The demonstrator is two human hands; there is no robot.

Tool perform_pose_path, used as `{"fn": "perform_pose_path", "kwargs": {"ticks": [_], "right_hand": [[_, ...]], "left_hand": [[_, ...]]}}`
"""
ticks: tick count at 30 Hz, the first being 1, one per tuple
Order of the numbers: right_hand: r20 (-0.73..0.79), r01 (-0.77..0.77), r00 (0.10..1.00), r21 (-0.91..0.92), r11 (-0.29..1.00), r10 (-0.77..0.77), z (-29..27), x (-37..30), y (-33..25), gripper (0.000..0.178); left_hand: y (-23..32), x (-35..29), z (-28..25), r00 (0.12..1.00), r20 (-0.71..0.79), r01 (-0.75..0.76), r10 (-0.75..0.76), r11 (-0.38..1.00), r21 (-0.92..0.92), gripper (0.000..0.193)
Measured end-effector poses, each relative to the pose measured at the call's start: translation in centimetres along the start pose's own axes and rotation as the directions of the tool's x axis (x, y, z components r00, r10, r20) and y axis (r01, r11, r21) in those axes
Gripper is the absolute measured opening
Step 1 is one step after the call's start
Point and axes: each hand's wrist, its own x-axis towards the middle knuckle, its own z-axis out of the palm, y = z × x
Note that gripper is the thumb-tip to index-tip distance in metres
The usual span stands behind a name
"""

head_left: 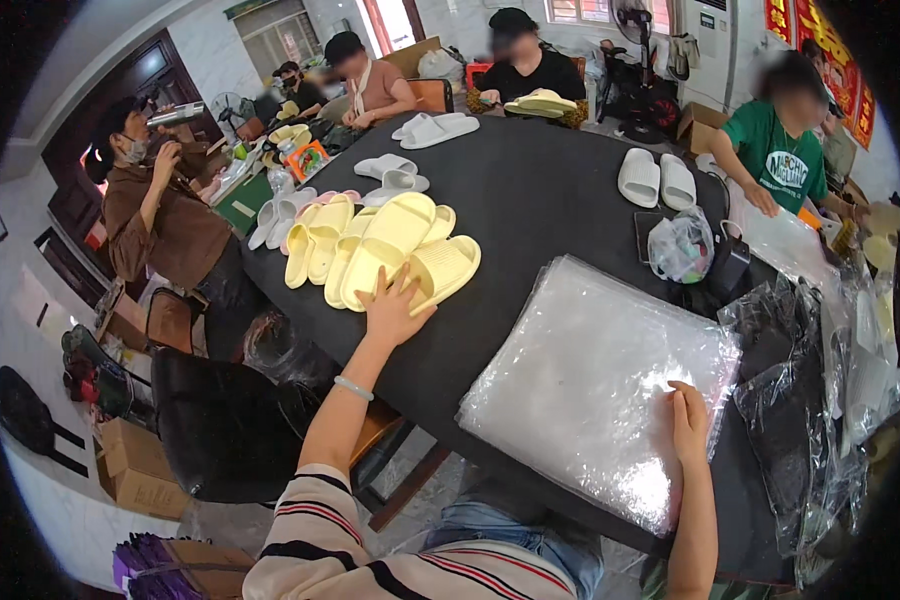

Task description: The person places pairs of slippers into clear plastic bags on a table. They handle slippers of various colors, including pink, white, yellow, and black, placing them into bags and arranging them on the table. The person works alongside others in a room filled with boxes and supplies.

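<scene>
My left hand (395, 308) reaches to a pile of pale yellow slippers (395, 235) on the dark table. Its fingers are spread over the near end of the slippers, touching them. Some slippers in the pile lie on top of others, and one is tipped on its side at the right. My right hand (688, 420) rests on the right part of a stack of clear plastic bags (580, 370). Its fingers are curled together, and whether they pinch anything is hidden.
White slippers (640, 180) sit at the back right, and grey ones (435, 130) at the back. Beside the stack are a knotted clear bag (681, 247) and crumpled plastic (800, 400). Several people work around the table. A black chair (220, 420) stands at left.
</scene>
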Motion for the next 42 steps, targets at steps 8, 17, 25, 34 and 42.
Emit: {"fn": "perform_pose_path", "kwargs": {"ticks": [8,17,25,34,42], "right_hand": [[0.007,-0.074,0.997,0.071,0.995,0.073,0.1,0.0,-0.7,0.023],[0.022,-0.02,1.0,-0.022,1.0,0.021,-0.3,0.0,-1.1,0.022],[0.003,0.093,0.996,-0.17,0.981,-0.094,0.3,0.5,-2.1,0.023],[0.237,0.349,0.93,-0.333,0.876,-0.28,-2.8,-0.4,-3.4,0.036],[-0.256,-0.057,0.967,-0.293,0.954,-0.02,-5.1,0.3,1.0,0.073]], "left_hand": [[-2.7,3.4,1.4,1.0,0.027,0.006,-0.007,0.999,0.032,0.068],[-3.6,7.5,2.7,0.993,0.063,0.098,-0.101,0.994,0.039,0.071],[-6.7,8.5,6.8,0.974,-0.196,-0.116,0.109,0.993,-0.024,0.075],[12.7,3.6,-1.2,0.96,0.026,-0.172,0.277,0.665,-0.726,0.066],[19.0,4.6,2.7,0.894,0.155,-0.096,0.421,0.517,-0.85,0.073]]}}
